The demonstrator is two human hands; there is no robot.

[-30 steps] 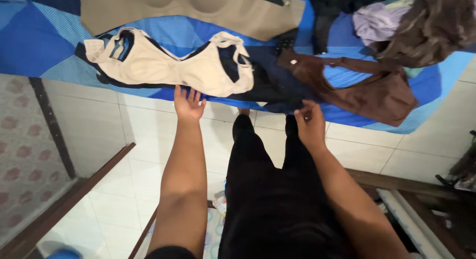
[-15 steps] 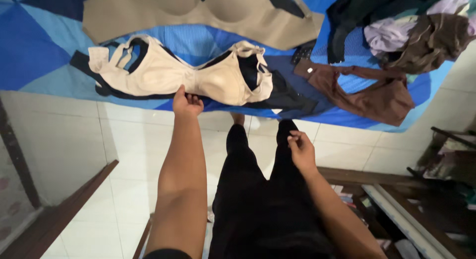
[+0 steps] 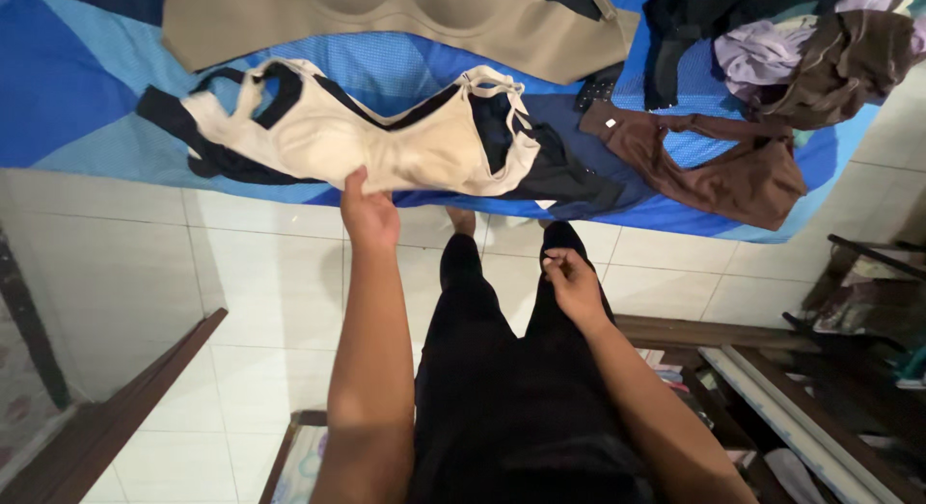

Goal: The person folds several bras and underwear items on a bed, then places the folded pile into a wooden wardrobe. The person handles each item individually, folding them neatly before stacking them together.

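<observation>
One camera only, worn on the person's head, so no second view shares the scene. It looks steeply down along the person's own body: both forearms rise from the bottom edge of the frame, with the black-clad legs between them. The view faces forward and down toward the near edge of the bed (image 3: 87,128), which crosses the upper part of the frame, slightly tilted. The white tiled floor (image 3: 241,272) fills the middle, seen almost from straight above. The left hand (image 3: 369,215) at the bed's near edge and the right hand (image 3: 571,282) above the legs lie close to the lens.
</observation>
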